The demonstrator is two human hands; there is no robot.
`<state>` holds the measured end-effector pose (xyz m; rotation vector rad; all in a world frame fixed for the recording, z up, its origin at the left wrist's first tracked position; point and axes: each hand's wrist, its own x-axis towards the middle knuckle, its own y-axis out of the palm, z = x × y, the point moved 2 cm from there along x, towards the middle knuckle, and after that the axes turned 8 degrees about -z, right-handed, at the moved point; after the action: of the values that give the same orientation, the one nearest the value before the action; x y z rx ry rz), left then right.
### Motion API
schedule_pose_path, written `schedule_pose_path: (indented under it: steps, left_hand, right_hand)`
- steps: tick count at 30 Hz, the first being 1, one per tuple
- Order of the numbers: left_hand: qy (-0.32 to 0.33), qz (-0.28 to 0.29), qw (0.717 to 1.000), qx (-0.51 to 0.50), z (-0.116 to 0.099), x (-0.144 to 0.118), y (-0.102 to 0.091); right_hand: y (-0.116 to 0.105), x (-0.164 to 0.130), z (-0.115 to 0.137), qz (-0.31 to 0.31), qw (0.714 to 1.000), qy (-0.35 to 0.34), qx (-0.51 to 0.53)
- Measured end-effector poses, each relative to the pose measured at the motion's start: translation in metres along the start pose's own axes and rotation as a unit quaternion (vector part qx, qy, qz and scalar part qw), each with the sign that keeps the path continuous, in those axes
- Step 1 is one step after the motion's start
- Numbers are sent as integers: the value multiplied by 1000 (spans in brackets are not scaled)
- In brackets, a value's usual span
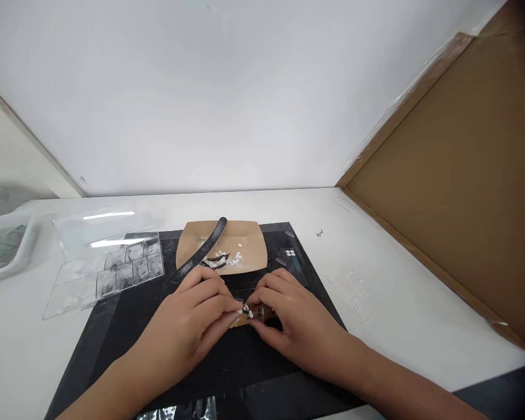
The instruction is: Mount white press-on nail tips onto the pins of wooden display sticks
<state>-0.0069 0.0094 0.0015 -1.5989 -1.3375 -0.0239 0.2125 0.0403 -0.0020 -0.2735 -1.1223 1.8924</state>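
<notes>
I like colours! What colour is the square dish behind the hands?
The square dish is light brown, like cardboard. The head view shows it.

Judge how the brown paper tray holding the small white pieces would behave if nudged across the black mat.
The brown paper tray looks thin, so probably light and easily slid. Its loose white pieces would likely scatter. The dark tool propped on its rim might roll off.

Looks like a small craft workstation, set up for hand work on tiny parts: white table (402, 274) against a bare white wall (210, 99), black work mat (126, 332), clear compartmented organizer box (114, 268), brown paper tray (245, 236) of small white pieces, cardboard divider (468, 181) screening off the right side.
</notes>
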Motion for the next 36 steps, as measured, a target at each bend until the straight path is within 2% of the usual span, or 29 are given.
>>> schedule_pose_path:
  steps: [5,9,12,21,27,32,36]
  left_hand:
    - [-56,-69,995,-36,1,-2,0]
    - [-115,-77,988,-67,1,-4,2]
    - [-130,-80,985,-75,0,-4,2]
    - [-130,-74,984,-92,-1,-3,4]
    - [-121,-83,984,-99,-2,-4,3]
    - [-90,-82,984,-129,-3,-3,2]
    - [-55,-70,989,-120,-5,-2,2]
  right_hand:
    - [-10,1,7,-44,997,-22,51]
    - [-15,0,11,-67,993,-35,86]
    - [-14,1,11,-70,991,-45,108]
    - [-6,5,7,-112,983,-52,139]
    - [-4,4,8,-103,986,-61,114]
    - [-2,3,9,-71,979,-25,189]
    - [-3,3,10,-82,986,-34,140]
